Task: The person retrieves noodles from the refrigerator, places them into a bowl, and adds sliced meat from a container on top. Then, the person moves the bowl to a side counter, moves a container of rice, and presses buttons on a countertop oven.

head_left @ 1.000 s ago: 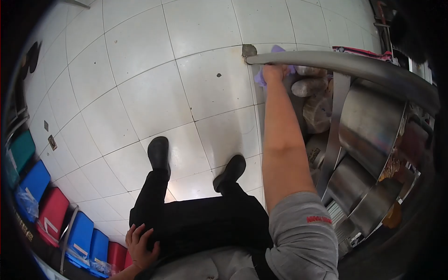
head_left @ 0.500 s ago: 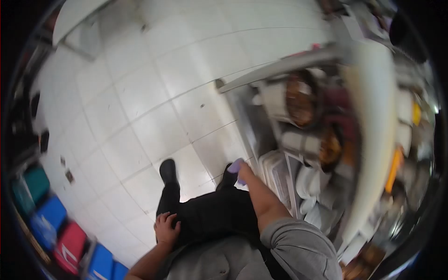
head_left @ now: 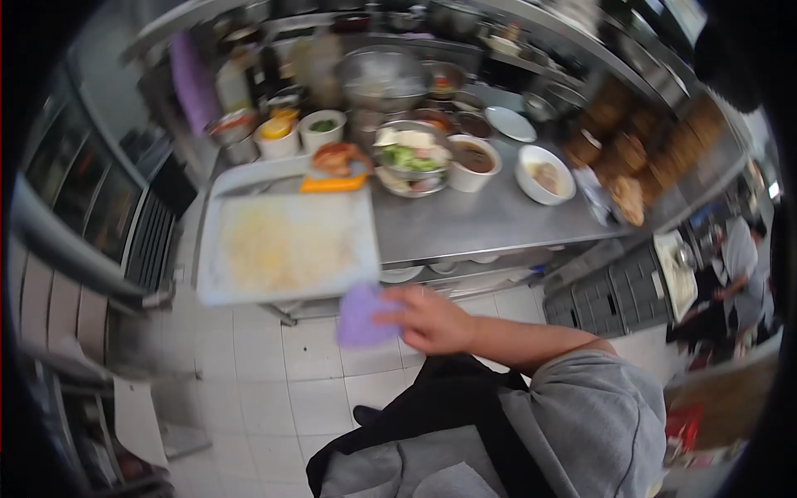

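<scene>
My right hand [head_left: 430,319] grips a purple cloth [head_left: 365,316] in front of the counter's front edge. Just beyond the cloth lies a white cutting board [head_left: 286,245] with yellowish stains. A knife with an orange handle [head_left: 333,183] rests across the board's far part, beside a piece of browned food [head_left: 334,158]. Behind and to the right are a metal bowl of chopped green and white food [head_left: 411,156], a white tub of brown liquid [head_left: 474,164] and a white bowl [head_left: 545,175]. My left hand is out of the frame.
The steel counter [head_left: 481,227] runs to the right, with stacked brown containers [head_left: 623,153] at its far end. A shelf edge crosses above. Grey crates [head_left: 610,295] stand on the right, near another person [head_left: 739,266]. A large metal bowl [head_left: 384,75] sits at the back.
The view has swung up from the floor and lower shelves to the counter. My right hand, still holding the purple cloth, has come up from low down. My left hand has left the view.
</scene>
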Demonstrator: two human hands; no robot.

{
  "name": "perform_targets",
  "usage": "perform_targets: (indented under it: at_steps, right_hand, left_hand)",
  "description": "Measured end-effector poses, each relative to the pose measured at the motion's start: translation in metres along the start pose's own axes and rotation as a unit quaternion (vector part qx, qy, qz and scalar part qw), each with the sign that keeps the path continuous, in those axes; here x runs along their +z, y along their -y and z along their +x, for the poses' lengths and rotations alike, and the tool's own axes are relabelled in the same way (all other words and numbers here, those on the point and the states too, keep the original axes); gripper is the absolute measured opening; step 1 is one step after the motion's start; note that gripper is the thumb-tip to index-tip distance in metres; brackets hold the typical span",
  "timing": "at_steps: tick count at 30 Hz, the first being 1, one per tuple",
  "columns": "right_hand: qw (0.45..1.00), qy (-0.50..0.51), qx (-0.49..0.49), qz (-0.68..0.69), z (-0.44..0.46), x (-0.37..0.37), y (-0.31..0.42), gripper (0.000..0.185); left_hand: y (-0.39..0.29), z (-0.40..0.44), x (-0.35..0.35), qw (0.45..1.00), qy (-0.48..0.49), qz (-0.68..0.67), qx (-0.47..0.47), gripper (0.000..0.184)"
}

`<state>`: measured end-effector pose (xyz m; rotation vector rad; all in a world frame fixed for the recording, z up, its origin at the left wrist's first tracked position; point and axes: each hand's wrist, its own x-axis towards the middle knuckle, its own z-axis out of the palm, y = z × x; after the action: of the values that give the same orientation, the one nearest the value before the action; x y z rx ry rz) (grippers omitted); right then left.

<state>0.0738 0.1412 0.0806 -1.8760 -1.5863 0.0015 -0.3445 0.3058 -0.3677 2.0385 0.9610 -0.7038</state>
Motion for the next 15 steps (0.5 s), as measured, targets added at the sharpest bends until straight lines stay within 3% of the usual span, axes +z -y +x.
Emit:
perform_targets:
  at_steps: [3, 4, 6, 8, 9, 10, 11, 12, 14, 15]
  right_hand:
    - [0.977, -0.168, 0.100, -0.080, 0.015, -0.041, -0.025, 0.051]
    - [0.976, -0.179, 0.096, -0.078, 0.019, -0.041, -0.048, 0.051]
    - [0.960, -0.103, 0.240, -0.097, 0.028, -0.017, -0.112, 0.048]
    - [0.962, -0.058, 0.220, -0.153, 0.032, 0.018, -0.158, 0.043]
    - [0.962, -0.066, 0.224, -0.145, 0.035, 0.025, -0.159, 0.043]
    - [0.963, -0.151, 0.205, -0.087, 0.038, 0.030, -0.160, 0.041]
    - [0.955, -0.231, 0.184, -0.029, 0.035, 0.027, -0.166, 0.039]
    - [0.955, -0.233, 0.184, -0.021, 0.022, 0.011, -0.169, 0.039]
    - [0.980, -0.195, 0.035, -0.002, -0.020, -0.054, -0.166, 0.037]
    - [0.985, -0.174, -0.008, -0.005, -0.045, -0.083, -0.174, 0.035]
  left_hand:
    - [-0.039, 0.012, -0.074, 0.999, -0.007, 0.011, 0.037, 0.051]
    - [-0.064, 0.009, -0.094, 0.999, -0.022, 0.010, 0.049, 0.050]
    - [-0.131, -0.008, -0.125, 0.995, -0.062, 0.001, 0.076, 0.049]
    - [-0.203, -0.023, -0.140, 0.991, -0.099, 0.003, 0.089, 0.048]
    - [-0.235, -0.028, -0.136, 0.963, -0.203, -0.027, 0.173, 0.044]
    - [-0.270, -0.031, -0.128, 0.916, -0.303, -0.060, 0.256, 0.041]
    - [-0.311, -0.038, -0.124, 0.917, -0.305, -0.054, 0.251, 0.041]
    - [-0.354, -0.052, -0.124, 0.900, -0.335, -0.077, 0.267, 0.040]
    - [-0.414, -0.066, -0.125, 0.880, -0.370, -0.093, 0.282, 0.039]
    - [-0.435, -0.069, -0.127, 0.864, -0.371, -0.065, 0.334, 0.039]
